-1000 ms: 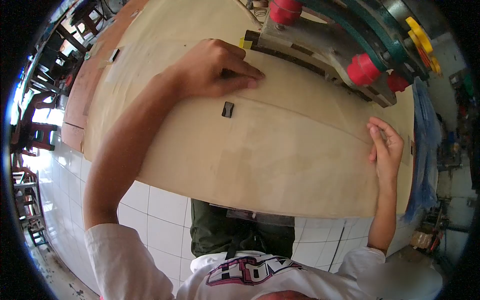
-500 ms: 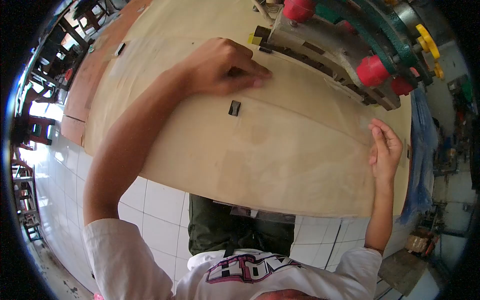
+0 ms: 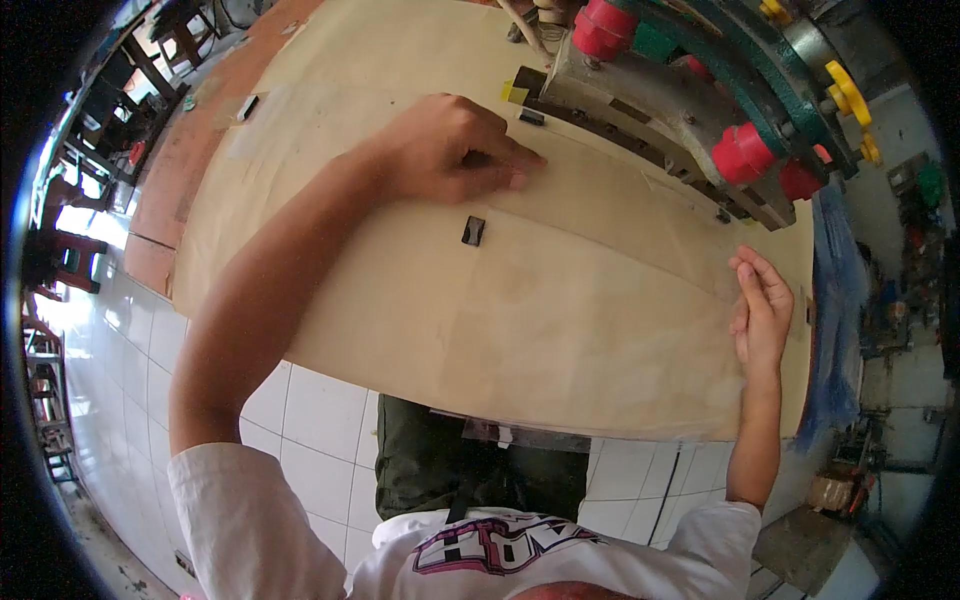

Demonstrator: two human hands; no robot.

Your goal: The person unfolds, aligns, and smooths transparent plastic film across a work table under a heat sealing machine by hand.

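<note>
Clear sheet point(image 3: 610, 320): on the near side of the machine point(image 3: 640, 95). Left hand point(image 3: 450, 150), left of the machine, and right hand point(image 3: 765, 320), nearer the wearer: fingertips closed, apparently pinching the sheet.

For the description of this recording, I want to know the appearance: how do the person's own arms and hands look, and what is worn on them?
Both the left hand and the right hand are bare: no gloves, with no watch or bracelet visible. The forearms are uncovered too. The short, loose sleeves are plain white, ending near the elbows.
</note>
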